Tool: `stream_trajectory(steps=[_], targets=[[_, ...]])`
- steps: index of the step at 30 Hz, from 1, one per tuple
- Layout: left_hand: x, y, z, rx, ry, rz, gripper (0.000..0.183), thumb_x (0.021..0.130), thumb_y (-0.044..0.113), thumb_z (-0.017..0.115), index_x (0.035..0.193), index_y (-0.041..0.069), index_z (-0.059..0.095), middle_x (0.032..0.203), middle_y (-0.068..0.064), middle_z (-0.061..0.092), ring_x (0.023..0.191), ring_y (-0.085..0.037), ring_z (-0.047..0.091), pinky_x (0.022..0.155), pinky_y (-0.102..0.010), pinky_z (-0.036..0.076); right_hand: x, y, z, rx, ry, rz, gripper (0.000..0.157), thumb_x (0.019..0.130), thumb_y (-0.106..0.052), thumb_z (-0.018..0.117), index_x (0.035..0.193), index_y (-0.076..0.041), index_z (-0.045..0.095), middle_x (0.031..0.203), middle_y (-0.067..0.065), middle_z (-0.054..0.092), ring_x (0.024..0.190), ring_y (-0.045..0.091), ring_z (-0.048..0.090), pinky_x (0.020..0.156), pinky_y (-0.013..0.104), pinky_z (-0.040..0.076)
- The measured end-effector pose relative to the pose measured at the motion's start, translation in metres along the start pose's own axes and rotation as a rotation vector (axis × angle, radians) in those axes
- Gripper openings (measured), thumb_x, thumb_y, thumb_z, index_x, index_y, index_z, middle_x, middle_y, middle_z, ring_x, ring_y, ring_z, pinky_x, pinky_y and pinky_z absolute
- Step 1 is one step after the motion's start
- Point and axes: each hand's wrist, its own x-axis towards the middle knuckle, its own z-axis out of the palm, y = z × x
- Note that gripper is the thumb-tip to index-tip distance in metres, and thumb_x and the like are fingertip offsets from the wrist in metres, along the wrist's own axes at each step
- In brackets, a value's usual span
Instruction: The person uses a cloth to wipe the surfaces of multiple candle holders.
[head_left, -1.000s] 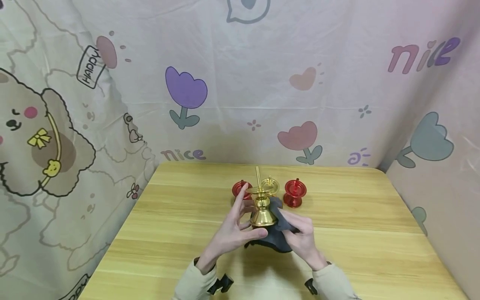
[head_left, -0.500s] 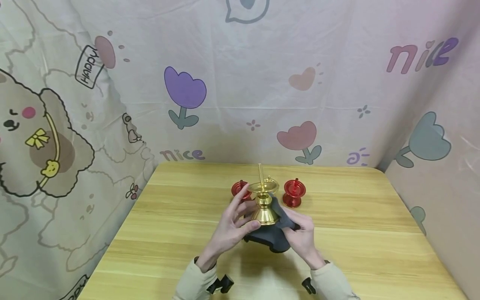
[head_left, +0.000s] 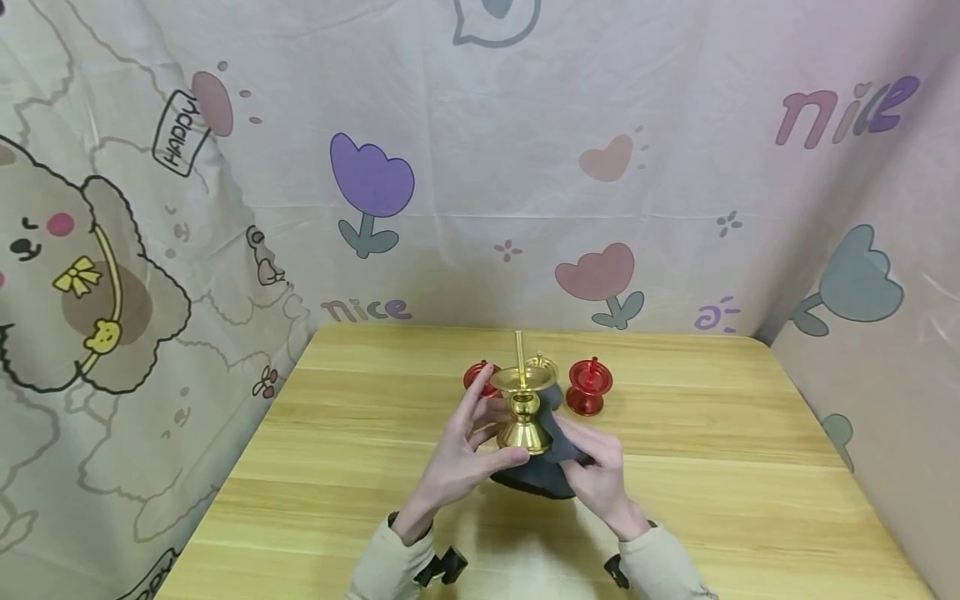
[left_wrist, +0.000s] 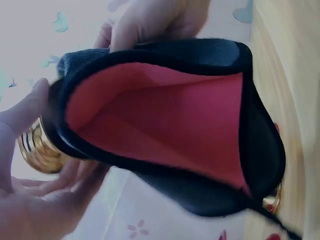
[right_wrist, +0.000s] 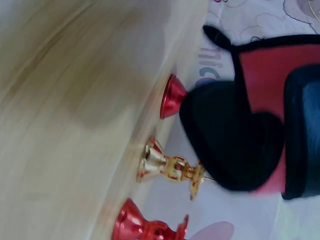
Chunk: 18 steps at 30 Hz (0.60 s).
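Note:
In the head view a gold candlestick (head_left: 524, 406) with a wide dish and a tall spike is held above the table, nearly upright. My left hand (head_left: 453, 468) grips its flared base, thumb in front and fingers behind. My right hand (head_left: 602, 473) pinches a dark cloth (head_left: 542, 478) against the candlestick's right side, and the rest of the cloth hangs below. In the left wrist view the cloth's red lining (left_wrist: 165, 125) and black edging face the camera. The cloth hides most of the candlestick there, except a gold part (left_wrist: 42, 150) beside the left fingers.
Behind the hands, a red candle holder (head_left: 589, 385) stands at right and another red one (head_left: 480, 377) at left, partly hidden. Between them is a smaller gold candle holder (head_left: 542, 365). All stand on the wooden table (head_left: 360, 417), before a printed curtain (head_left: 465, 150).
The candlestick has tipped a little in the left hand, so more of its dish shows than a second ago. The cloth's lower edge has shifted, and the right hand moved slightly left.

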Motion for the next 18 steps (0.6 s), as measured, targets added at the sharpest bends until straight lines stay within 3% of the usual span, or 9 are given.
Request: stream_trajectory(steps=[3, 5, 9, 13, 15, 18], targets=[[0.0005, -0.0007, -0.0009, -0.031, -0.040, 0.008, 0.101, 0.086, 0.007, 0.079, 0.163, 0.022, 0.015, 0.132, -0.022, 0.062, 0.121, -0.017, 0.063, 0.103, -0.031, 0.053, -0.0002, -0.0008, -0.0002, 0.044, 0.017, 0.088, 0.056, 0.061, 0.030, 0.057, 0.108, 0.007, 0.075, 0.118, 0.003, 0.073, 0.111, 0.010, 0.071, 0.094, 0.020, 0.056], [0.0015, -0.0003, 0.0001, -0.031, -0.046, -0.010, 0.099, 0.087, 0.009, 0.079, 0.162, 0.024, 0.016, 0.134, -0.021, 0.061, 0.125, -0.021, 0.060, 0.105, -0.031, 0.052, -0.0009, -0.0004, -0.0003, 0.041, 0.020, 0.098, 0.059, 0.059, 0.031, 0.056, 0.109, 0.006, 0.075, 0.117, 0.003, 0.074, 0.111, 0.009, 0.070, 0.094, 0.019, 0.056], [0.0030, 0.0013, 0.0030, 0.007, -0.012, -0.064, 0.105, 0.080, 0.014, 0.086, 0.161, 0.029, 0.021, 0.137, -0.016, 0.056, 0.128, -0.026, 0.055, 0.106, -0.031, 0.051, -0.0023, 0.0018, 0.0001, 0.002, -0.006, 0.017, 0.047, 0.066, 0.027, 0.060, 0.108, 0.012, 0.073, 0.118, 0.014, 0.073, 0.116, 0.014, 0.069, 0.098, 0.023, 0.055], [0.0027, 0.0021, 0.0023, 0.033, 0.025, -0.068, 0.107, 0.076, 0.015, 0.089, 0.160, 0.029, 0.025, 0.124, -0.015, 0.060, 0.116, -0.020, 0.060, 0.101, -0.030, 0.054, -0.0029, 0.0029, 0.0009, -0.027, -0.022, -0.071, 0.033, 0.078, 0.017, 0.060, 0.109, 0.014, 0.072, 0.119, 0.020, 0.072, 0.119, 0.018, 0.068, 0.101, 0.025, 0.054], [0.0021, 0.0018, 0.0001, 0.005, 0.021, -0.042, 0.104, 0.077, 0.011, 0.087, 0.160, 0.025, 0.025, 0.116, -0.018, 0.063, 0.108, -0.016, 0.063, 0.097, -0.029, 0.056, -0.0027, 0.0024, 0.0010, -0.009, -0.023, -0.074, 0.031, 0.080, 0.015, 0.061, 0.109, 0.014, 0.071, 0.119, 0.020, 0.072, 0.118, 0.018, 0.068, 0.101, 0.026, 0.054], [0.0014, 0.0001, -0.0033, -0.041, -0.008, -0.006, 0.100, 0.081, 0.006, 0.083, 0.161, 0.019, 0.024, 0.111, -0.025, 0.066, 0.105, -0.014, 0.067, 0.097, -0.029, 0.056, -0.0017, 0.0012, 0.0011, 0.038, -0.015, -0.014, 0.037, 0.075, 0.022, 0.063, 0.110, 0.012, 0.073, 0.117, 0.015, 0.074, 0.115, 0.016, 0.070, 0.099, 0.025, 0.055]])
